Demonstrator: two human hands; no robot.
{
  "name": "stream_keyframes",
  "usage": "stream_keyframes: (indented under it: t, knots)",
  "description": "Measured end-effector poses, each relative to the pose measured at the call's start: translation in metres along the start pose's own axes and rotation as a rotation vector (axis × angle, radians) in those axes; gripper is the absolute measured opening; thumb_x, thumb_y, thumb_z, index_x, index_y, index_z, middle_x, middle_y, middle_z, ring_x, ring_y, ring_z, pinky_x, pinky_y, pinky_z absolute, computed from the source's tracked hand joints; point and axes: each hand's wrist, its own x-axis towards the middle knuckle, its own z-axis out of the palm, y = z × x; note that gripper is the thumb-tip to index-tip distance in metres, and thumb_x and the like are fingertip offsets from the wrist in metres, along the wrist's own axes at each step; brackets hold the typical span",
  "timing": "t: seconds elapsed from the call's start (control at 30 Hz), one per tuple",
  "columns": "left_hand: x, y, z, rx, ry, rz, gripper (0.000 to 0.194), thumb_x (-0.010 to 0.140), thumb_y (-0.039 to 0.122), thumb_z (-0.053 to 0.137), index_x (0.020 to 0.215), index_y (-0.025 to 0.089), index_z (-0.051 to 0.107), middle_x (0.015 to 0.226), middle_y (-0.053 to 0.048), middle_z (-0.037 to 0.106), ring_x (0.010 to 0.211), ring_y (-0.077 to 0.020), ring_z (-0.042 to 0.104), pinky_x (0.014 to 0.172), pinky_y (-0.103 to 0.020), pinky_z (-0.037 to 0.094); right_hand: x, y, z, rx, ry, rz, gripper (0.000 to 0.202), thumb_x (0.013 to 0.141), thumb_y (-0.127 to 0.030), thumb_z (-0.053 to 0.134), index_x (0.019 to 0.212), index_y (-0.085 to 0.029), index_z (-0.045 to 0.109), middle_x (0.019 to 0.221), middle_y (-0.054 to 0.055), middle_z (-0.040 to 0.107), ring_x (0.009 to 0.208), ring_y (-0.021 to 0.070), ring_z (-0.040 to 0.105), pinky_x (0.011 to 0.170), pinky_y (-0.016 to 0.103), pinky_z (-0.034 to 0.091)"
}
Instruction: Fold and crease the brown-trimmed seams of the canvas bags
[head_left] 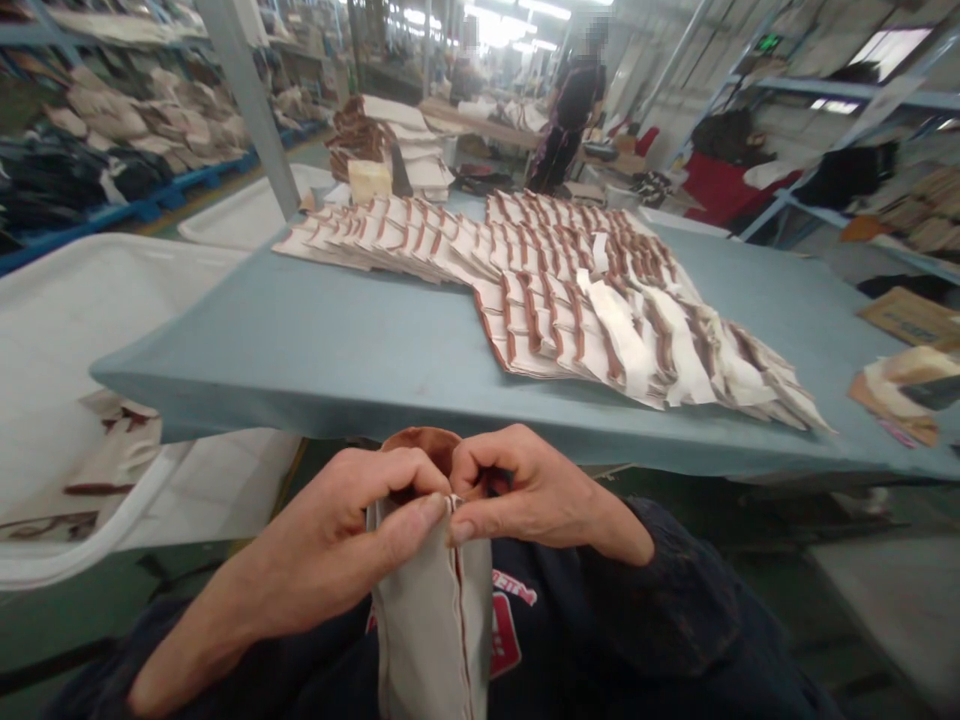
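Table [337, 345] ahead, our left hand [337, 530] and right hand [536, 490] are closely pinching the pale piece [421, 620], apparently aligning its seam [460, 590], next needing steadiness.

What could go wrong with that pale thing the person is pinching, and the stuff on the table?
The left hand and right hand pinch the pale piece near its top, in front of the table rather than over it, so it might drop if they slip. Its seam could get pulled crooked. The white strips lie loosely across the stacked pieces, so a bump might shift them.
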Motion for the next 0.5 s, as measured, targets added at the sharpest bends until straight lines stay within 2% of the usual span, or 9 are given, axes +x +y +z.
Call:
stream_keyframes:
  t: [0.17, 0.33, 0.5]
  knots:
    - [-0.006, -0.009, 0.009, -0.148, 0.045, -0.085, 0.031, 0.1, 0.029, 0.052, 0.072, 0.019, 0.062, 0.066, 0.005, 0.053, 0.059, -0.0101, 0.048, 0.053, -0.02, 0.037, 0.0, 0.014, 0.004, 0.128, -0.008, 0.043, 0.046, 0.085, -0.052, 0.09, 0.075, -0.017, 0.062, 0.066, -0.007, 0.049, 0.059, 0.0073, 0.036, 0.053, 0.023, 0.025]
    - [-0.004, -0.01, 0.016, -0.203, 0.131, -0.124, 0.029, 0.097, 0.03, 0.055, 0.07, 0.02, 0.063, 0.067, 0.004, 0.054, 0.059, -0.0106, 0.046, 0.051, -0.021, 0.035, 0.002, 0.017, 0.006, 0.195, -0.049, 0.059, 0.047, 0.09, -0.056, 0.085, 0.079, -0.016, 0.061, 0.069, -0.006, 0.049, 0.062, 0.0076, 0.037, 0.055, 0.023, 0.029]
    - [-0.008, -0.014, 0.016, -0.224, 0.137, -0.131, 0.029, 0.097, 0.029, 0.056, 0.07, 0.02, 0.063, 0.068, 0.004, 0.056, 0.057, -0.01, 0.044, 0.049, -0.02, 0.034, 0.001, 0.015, 0.007, 0.167, -0.054, 0.051, 0.044, 0.094, -0.053, 0.082, 0.082, -0.016, 0.062, 0.071, -0.006, 0.05, 0.063, 0.0078, 0.037, 0.056, 0.023, 0.029]
